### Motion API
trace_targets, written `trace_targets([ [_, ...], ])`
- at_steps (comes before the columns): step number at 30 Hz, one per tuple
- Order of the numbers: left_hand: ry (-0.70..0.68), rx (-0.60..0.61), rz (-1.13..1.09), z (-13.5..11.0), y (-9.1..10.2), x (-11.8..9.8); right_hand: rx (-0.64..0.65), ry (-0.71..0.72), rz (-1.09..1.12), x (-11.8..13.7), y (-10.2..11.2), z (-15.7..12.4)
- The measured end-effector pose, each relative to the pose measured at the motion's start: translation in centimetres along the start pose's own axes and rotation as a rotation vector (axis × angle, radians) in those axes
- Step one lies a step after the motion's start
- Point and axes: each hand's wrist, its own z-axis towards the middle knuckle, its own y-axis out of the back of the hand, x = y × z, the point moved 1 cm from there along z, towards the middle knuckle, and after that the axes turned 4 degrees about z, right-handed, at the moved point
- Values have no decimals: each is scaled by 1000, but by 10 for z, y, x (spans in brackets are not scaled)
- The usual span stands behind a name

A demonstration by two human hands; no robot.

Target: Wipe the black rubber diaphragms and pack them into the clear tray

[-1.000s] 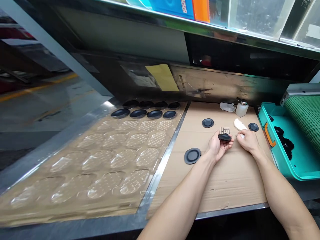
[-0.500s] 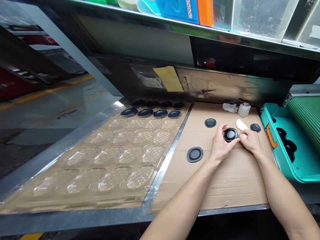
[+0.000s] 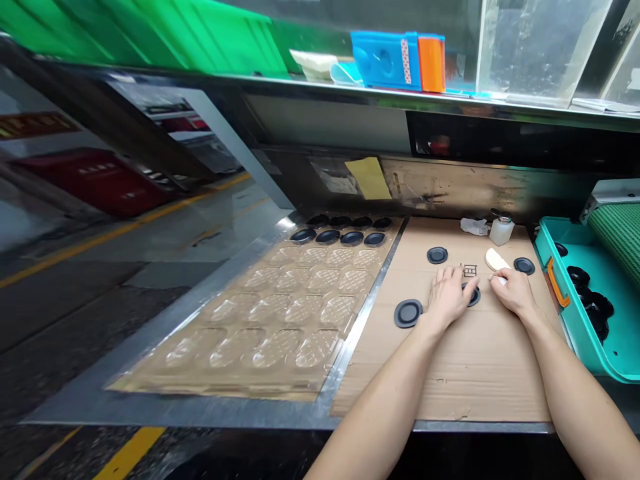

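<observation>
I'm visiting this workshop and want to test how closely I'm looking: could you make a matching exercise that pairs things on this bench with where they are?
Things:
1. Left hand
2. White bottle
3. Clear plastic tray
4. Teal bin

Places:
A. Right of the cardboard sheet, holding black parts
B. Resting on a black disc
C. Left of the cardboard sheet
D. Near the cardboard sheet's back edge

Pairs: 1-B, 2-D, 3-C, 4-A

Grey concrete floor [image 3: 100, 297] at left, with yellow painted lines [image 3: 130, 453]. Overhead, a long steel-edged shelf [image 3: 350, 90] carries bright green plastic bins [image 3: 185, 37] and a blue box [image 3: 385, 61]; clear glass panels [image 3: 530, 50] at right.
</observation>
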Motion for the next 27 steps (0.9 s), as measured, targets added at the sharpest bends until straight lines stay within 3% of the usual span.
trace_targets([
  [3, -118, 157, 18, -12, 6, -10, 4, 7, 3, 2, 1, -2],
  [6, -147, 215, 7, -10, 9, -7, 9, -11, 11, 3, 1, -3],
  [12, -6, 41, -1, 61, 27, 58, -19, -79, 17, -2, -8, -1],
  [15, 17, 134, 43, 94, 32, 83, -16, -84, 5, 0, -9, -3],
  [22, -40, 252, 119, 120, 24, 82, 5, -85, -39, 4, -11, -6],
  [27, -85, 365, 153, 135, 36, 87, 44, -81, -45, 7, -16, -6],
])
